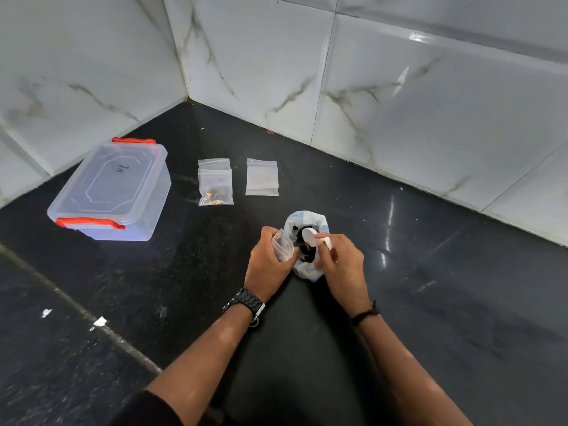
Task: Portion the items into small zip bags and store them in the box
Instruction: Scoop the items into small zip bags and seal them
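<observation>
The left hand (266, 259) is pinching an empty zip bag (283, 248) open, mouth tilting toward the right hand (338, 259), which is gripping a white scoop (309, 237) over the source bag (304, 241) just beside it; the closed box (110, 192) is sitting far off to the left.

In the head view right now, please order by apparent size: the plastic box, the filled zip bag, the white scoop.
1. plastic box
2. filled zip bag
3. white scoop, partly hidden by the right hand
</observation>
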